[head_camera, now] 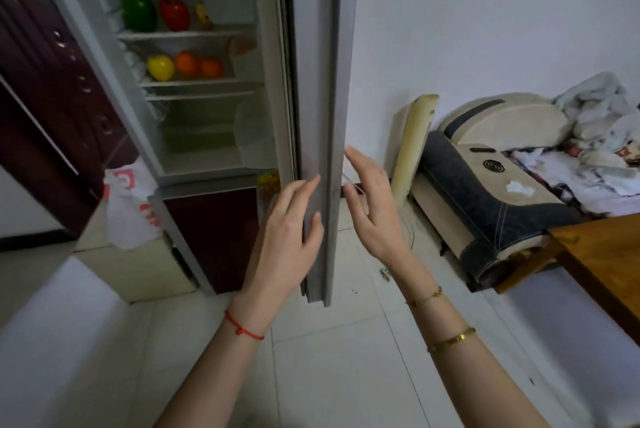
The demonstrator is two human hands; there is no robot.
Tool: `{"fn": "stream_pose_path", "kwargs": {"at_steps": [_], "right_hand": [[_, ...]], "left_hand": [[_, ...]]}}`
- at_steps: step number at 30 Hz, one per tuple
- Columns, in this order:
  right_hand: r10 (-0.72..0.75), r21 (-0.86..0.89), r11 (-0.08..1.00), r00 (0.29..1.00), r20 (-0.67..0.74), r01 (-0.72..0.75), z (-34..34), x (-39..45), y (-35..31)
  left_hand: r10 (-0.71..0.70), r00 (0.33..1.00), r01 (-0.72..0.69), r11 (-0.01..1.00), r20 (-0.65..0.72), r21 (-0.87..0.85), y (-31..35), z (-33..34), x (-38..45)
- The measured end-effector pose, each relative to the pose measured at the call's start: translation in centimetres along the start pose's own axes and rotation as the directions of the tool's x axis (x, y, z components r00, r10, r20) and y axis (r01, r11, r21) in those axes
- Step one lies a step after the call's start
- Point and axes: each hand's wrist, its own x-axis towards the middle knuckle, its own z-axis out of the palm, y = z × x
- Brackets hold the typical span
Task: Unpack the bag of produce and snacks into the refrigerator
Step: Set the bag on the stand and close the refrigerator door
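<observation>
Both forearms reach up from 6 o'clock toward the refrigerator door (320, 116), seen edge-on at centre. The left hand (284, 237) lies flat against the door's inner edge, fingers loosely spread and touching it, not clamped. The right hand (374, 209) hovers open just past the outer face, fingers apart, apparently not touching. At 11 o'clock the refrigerator (194, 57) stands open with peppers and oranges shelved; a plastic bag (130, 206) sits at 9 o'clock.
</observation>
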Motion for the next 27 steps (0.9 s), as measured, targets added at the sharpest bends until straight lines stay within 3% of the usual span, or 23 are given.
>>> {"fn": "stream_pose_path", "kwargs": {"at_steps": [7,14,19,27], "right_hand": [[-0.103,0.060,0.994,0.984,0.145,0.095,7.5,1.8,-4.2],[-0.144,0.084,0.988,0.979,0.141,0.133,17.1,5.1,-8.2],[-0.160,0.021,0.987,0.981,0.106,0.158,24.3,8.8,-10.8],[-0.162,-0.094,0.979,0.970,0.180,0.181,33.3,13.8,-12.5]], "left_hand": [[-0.141,0.986,0.143,0.990,-0.093,0.019,-5.2,-5.1,-1.7],[-0.215,0.966,0.221,0.975,-0.144,0.028,-13.6,-11.5,-2.2],[-0.242,0.968,0.244,0.969,-0.060,0.038,-20.6,-15.7,-1.2],[-0.280,0.960,0.281,0.958,0.029,-0.053,-30.2,-20.4,2.1]]}}
